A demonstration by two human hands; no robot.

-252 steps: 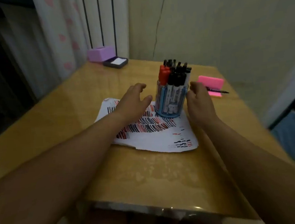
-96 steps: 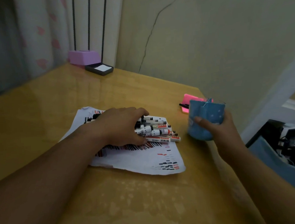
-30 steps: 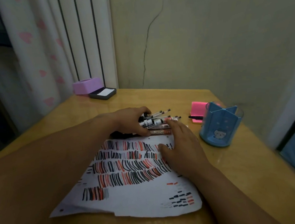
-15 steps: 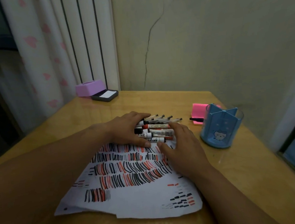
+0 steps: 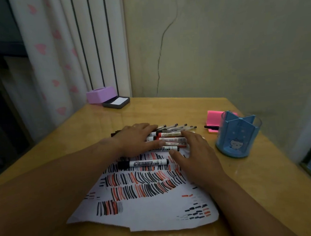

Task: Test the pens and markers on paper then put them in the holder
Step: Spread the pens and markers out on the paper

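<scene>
A white sheet of paper (image 5: 159, 209) covered in red and black test strokes lies on the table. At its far edge is a pile of pens and markers (image 5: 173, 137). My left hand (image 5: 136, 139) rests flat on the left part of the pile, fingers straight. My right hand (image 5: 193, 152) lies spread on the paper at the pile's right end, fingertips touching the markers. One black-capped white marker (image 5: 142, 163) lies apart on the paper, nearer me. The blue holder (image 5: 236, 135) stands empty at the right.
A pink sticky-note pad (image 5: 213, 118) with a black pen (image 5: 211, 127) on it sits behind the holder. A purple box (image 5: 100, 94) and a dark ink pad (image 5: 116, 102) stand at the table's far left corner. The wall is close behind; the table's right edge is near the holder.
The holder was emptied and set down at the right, and both hands came onto the pile. In the last half second one black-capped marker has come out of the pile onto the paper.
</scene>
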